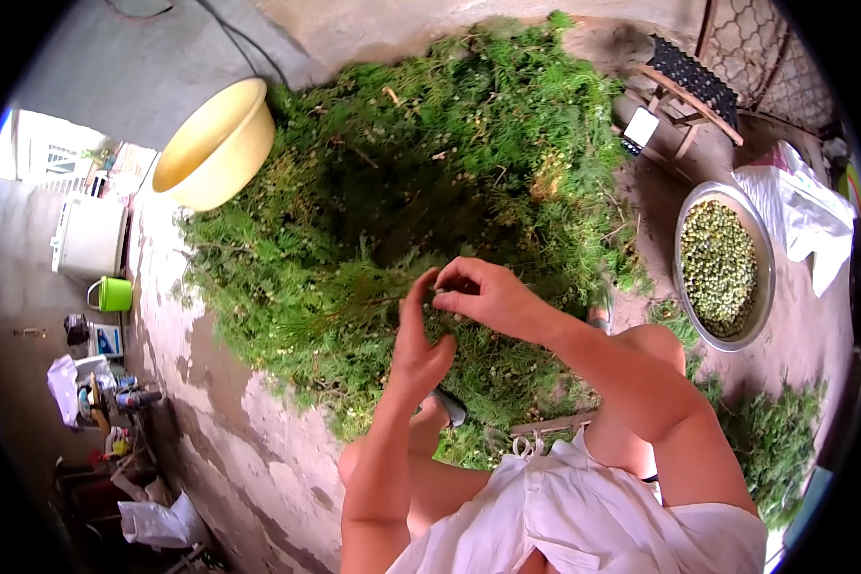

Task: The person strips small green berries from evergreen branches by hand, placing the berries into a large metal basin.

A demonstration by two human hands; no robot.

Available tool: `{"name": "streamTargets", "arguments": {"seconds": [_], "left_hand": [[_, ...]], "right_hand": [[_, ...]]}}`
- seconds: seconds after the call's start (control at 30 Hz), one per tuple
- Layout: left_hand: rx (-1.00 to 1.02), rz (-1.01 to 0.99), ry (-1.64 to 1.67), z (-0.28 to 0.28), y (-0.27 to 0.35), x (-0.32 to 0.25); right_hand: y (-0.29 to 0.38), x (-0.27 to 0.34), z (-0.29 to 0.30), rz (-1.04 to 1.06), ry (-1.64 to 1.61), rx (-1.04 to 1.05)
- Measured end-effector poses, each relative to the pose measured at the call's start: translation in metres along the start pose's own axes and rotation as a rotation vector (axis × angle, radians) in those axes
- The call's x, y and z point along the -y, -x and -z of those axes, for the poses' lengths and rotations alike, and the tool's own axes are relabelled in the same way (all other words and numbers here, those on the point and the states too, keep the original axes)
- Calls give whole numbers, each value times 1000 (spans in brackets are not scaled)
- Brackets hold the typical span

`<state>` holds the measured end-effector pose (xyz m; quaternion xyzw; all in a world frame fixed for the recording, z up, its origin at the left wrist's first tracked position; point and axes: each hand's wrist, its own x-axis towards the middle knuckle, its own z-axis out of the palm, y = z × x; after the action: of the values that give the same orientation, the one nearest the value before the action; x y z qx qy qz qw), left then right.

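My left hand [422, 348] is raised over a heap of green conifer branches [294, 287], fingers pointing up and thumb held away. A feathery conifer sprig [341, 312] runs leftward from its fingers, with the stem at the fingertips. Right beside it, my right hand [491, 295] pinches thumb and forefinger together at a small pale round cone [441, 291], mostly covered by the fingertips. Pale green cones dot the branches below. The heap's middle is in dark shade.
On my right stands a metal basin [763, 287] of small green cones [717, 269], near a white plastic sack [796, 201] and a wooden stool [689, 107]. A yellow plastic tub [219, 147] leans at the heap's far left. A green bucket [115, 294] stands by the left wall.
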<state>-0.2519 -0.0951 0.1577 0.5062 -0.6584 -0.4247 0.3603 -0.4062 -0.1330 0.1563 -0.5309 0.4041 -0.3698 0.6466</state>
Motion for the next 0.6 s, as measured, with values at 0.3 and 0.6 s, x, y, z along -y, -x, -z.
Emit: {"name": "streamTargets", "arguments": {"seconds": [0.3, 0.6], "left_hand": [[-55, -70, -203, 1, -6, 16], [-166, 120, 232, -11, -2, 12]], "right_hand": [[5, 8, 4, -78, -69, 87], [7, 1, 13, -248, -443, 90]]}}
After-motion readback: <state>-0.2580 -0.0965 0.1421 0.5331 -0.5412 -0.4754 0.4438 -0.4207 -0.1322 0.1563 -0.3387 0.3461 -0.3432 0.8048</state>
